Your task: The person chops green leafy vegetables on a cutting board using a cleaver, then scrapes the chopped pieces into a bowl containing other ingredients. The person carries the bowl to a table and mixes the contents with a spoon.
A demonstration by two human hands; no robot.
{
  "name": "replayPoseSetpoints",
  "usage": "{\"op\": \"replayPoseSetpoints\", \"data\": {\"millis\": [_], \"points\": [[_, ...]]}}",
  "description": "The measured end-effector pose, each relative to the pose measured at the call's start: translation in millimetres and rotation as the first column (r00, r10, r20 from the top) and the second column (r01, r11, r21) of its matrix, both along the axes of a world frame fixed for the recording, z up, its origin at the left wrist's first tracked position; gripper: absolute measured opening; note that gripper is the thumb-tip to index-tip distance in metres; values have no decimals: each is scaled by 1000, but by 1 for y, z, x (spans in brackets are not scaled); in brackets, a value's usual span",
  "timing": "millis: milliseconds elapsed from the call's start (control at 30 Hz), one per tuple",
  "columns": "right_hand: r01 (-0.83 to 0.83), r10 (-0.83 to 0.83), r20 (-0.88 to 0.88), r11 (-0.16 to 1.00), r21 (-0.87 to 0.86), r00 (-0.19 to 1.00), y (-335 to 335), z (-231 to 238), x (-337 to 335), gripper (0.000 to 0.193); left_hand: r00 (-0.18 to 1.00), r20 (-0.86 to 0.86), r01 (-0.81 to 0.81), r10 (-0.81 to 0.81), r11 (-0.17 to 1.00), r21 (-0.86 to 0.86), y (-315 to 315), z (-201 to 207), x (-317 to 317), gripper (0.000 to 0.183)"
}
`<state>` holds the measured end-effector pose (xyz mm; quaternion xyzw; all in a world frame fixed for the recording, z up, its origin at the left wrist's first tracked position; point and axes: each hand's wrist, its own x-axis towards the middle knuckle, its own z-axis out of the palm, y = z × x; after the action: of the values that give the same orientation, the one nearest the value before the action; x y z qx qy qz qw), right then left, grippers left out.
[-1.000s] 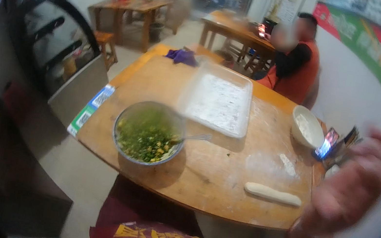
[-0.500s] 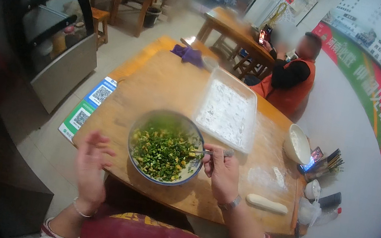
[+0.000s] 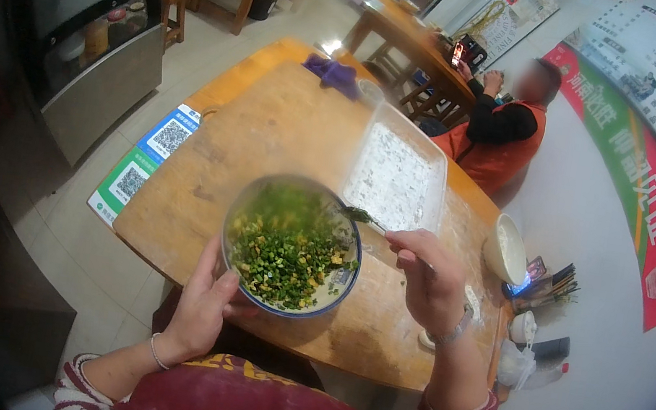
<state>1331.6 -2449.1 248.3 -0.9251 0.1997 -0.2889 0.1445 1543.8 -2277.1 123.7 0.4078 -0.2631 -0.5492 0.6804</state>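
Note:
A large bowl with a blue rim [image 3: 353,283] holds chopped greens mixed with yellow bits [image 3: 285,262]. My left hand [image 3: 203,303] grips its lower left side, thumb up along the wall and fingers partly hidden underneath. My right hand [image 3: 431,280] is closed around the handle of a metal spoon [image 3: 373,224]. The spoon's tip, with greens on it, is at the bowl's upper right rim. Beneath my right wrist, one end of a pale dough roll [image 3: 427,339] shows; the rest is hidden.
The bowl is over a floured wooden board [image 3: 229,131]. Beyond it lie a flour-dusted white tray [image 3: 437,189] and a purple cloth [image 3: 332,74]. A white bowl [image 3: 505,248] stands at the right, near small containers. A person in an orange vest [image 3: 515,144] sits beyond the table.
My left hand has come in from the left and taken hold of the bowl. My right hand has lifted the spoon out of the filling, up and to the right. The bowl is now tilted.

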Motion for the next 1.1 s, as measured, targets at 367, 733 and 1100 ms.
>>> {"op": "replayPoseSetpoints", "data": {"millis": [367,733,1100], "points": [[42,-120,157,903,428,980,41,-40,-21,22,999,15,-41,42,997,-68,2,9,-10,60],[247,-302,15,807,536,953,72,-44,-24,23,993,39,-105,107,993,-60,-3,9,-19,68],[5,-12,223,1000,31,975,57,-43,-3,17,980,57,-196,192,978,72,-15,15,-28,65]]}}
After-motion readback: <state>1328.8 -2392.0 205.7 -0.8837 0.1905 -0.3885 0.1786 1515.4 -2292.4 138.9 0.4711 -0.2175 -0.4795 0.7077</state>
